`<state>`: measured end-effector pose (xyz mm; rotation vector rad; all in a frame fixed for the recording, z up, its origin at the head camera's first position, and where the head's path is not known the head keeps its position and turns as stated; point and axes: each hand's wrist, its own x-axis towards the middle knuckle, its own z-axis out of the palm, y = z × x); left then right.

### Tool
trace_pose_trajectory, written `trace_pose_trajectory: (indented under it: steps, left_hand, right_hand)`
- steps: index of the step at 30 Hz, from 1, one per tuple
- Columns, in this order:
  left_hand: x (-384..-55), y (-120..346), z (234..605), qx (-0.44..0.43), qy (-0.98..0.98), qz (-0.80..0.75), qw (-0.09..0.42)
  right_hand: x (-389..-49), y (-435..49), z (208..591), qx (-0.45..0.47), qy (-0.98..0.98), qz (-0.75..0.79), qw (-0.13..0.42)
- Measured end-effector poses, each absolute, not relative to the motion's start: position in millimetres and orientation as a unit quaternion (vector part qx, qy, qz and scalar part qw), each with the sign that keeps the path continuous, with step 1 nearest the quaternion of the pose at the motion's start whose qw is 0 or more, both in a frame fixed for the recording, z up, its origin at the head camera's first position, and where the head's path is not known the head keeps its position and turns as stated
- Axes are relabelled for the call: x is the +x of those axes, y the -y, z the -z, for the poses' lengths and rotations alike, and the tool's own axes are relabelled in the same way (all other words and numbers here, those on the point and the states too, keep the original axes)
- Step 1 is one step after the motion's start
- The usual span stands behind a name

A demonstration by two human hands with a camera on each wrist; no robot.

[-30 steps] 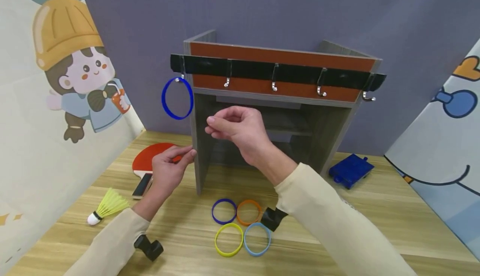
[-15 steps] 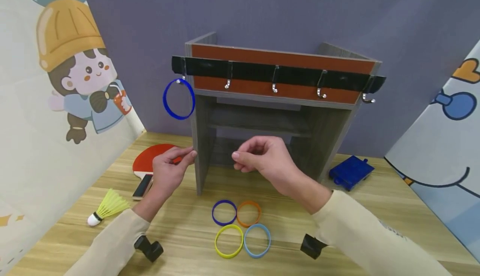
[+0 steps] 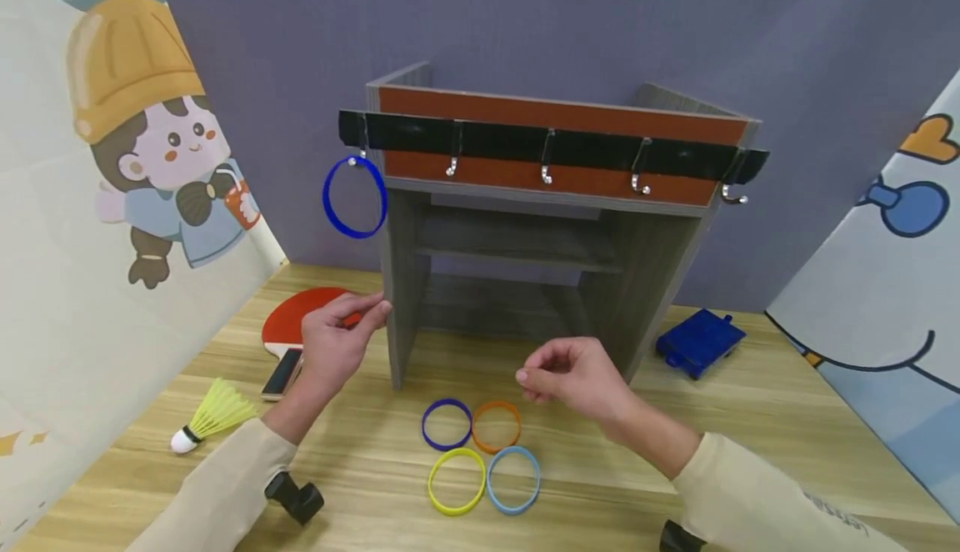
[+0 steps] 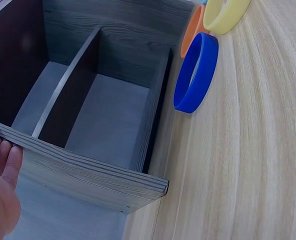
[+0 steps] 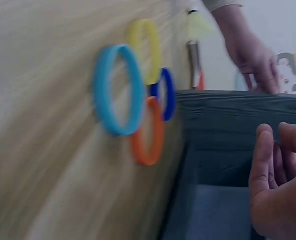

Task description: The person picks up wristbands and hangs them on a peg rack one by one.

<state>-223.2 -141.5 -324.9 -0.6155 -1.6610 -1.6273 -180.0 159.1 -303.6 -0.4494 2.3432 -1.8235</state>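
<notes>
Lowered since a second ago toward yellow ring (image 4: 233,19), light blue ring (image 5: 104,90), orange ring (image 4: 192,32) and dark blue ring (image 4: 203,80), grouped near, nothing in the way: right hand (image 3: 577,375), empty, thumb and fingers narrowly apart. Farther left, left hand (image 3: 337,339) at left edge of cabinet (image 3: 517,239), fingers outstretched, likely for steadying; paddle (image 3: 292,314) beyond, then hanging blue ring (image 3: 352,233) on end hook (image 3: 363,153).

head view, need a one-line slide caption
One blue wristband hangs on the leftmost hook; four more lie on the table.

Five rings (image 3: 456,510), five hooks (image 3: 547,173)
</notes>
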Motion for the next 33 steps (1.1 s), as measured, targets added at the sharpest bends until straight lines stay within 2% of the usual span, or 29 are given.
trace_pose_trajectory:
  steps: [7,14,22,33]
  left_hand:
    - [-236,145,338,-0.237,0.636,0.643,0.355]
    - [-235,146,338,-0.233,0.641,0.643,0.347]
    - [-216,142,317,-0.229,0.676,0.625,0.316]
    - [-237,149,338,-0.234,0.653,0.637,0.336]
  right_hand:
    - [-173,-177,340,-0.136,-0.783,0.593,0.127]
    - [-172,-187,368,-0.124,-0.776,0.595,0.171]
    - [-169,-188,385,-0.135,-0.787,0.577,0.173]
    - [-170,-183,390,-0.14,-0.803,0.55,0.183]
